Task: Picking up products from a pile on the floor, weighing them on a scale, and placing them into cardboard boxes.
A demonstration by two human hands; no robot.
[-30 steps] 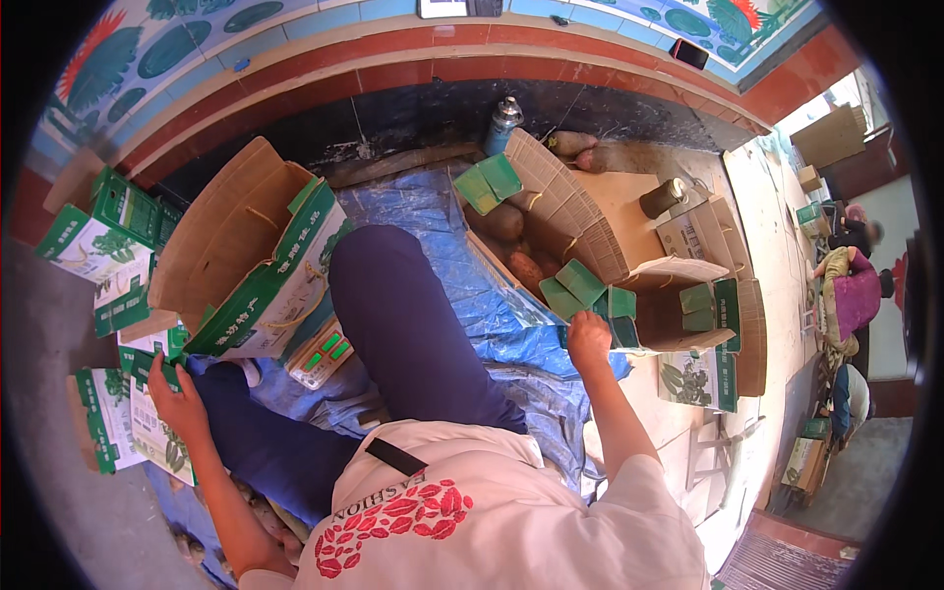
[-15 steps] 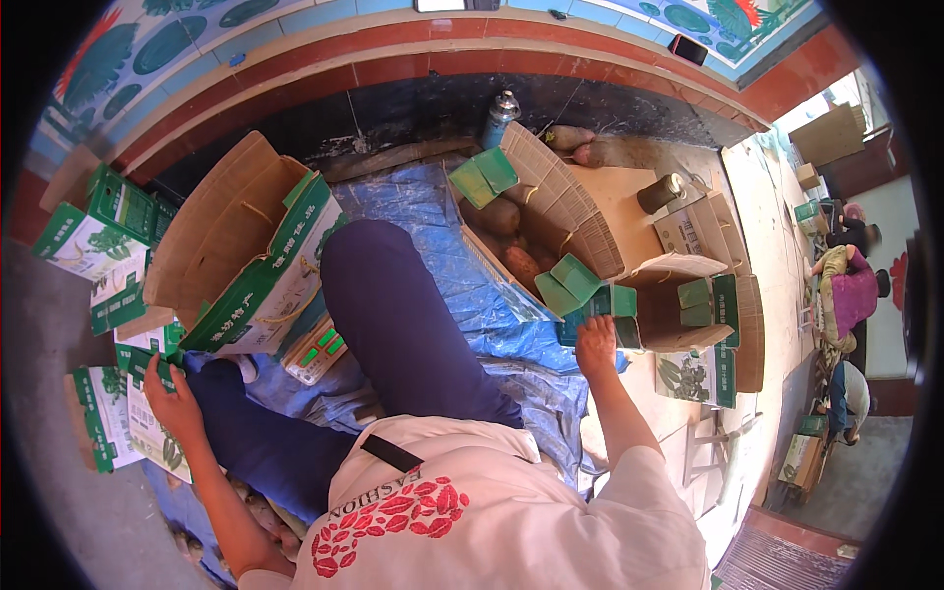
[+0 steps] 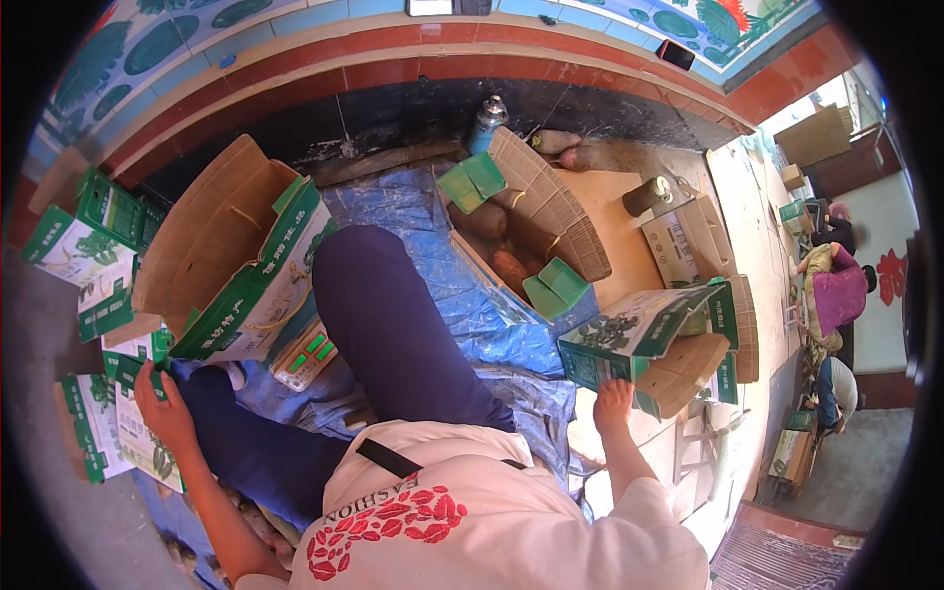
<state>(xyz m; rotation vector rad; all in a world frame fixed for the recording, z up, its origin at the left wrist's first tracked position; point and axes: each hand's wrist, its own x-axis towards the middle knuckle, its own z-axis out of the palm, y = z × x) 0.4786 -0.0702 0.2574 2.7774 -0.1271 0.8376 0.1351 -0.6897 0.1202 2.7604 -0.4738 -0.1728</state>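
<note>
My right hand (image 3: 615,405) grips the near corner of a green-and-white cardboard box (image 3: 615,329) at the right. The box is tipped on its side, brown flaps bent outward. At the far left my left hand (image 3: 162,408) has its fingers over the top edge of another green-and-white cardboard box (image 3: 138,433); its hold is partly hidden. Ahead and between the hands, a brown open carton (image 3: 556,192) holds several large reddish-brown root vegetables (image 3: 506,265). A large open green-and-white carton (image 3: 246,285) stands left of my raised knee.
A scale (image 3: 305,356) with green lit displays is beside my knee. A blue tarp (image 3: 393,202) covers the floor. By the wall stand a blue flask (image 3: 487,123) and loose root vegetables (image 3: 556,142). More cartons (image 3: 108,211) are stacked left. Other people (image 3: 836,295) work at far right.
The box at my right hand has been tipped toward me, so its printed white side now shows upward. My right hand has moved slightly nearer and right. The left hand stays on its box.
</note>
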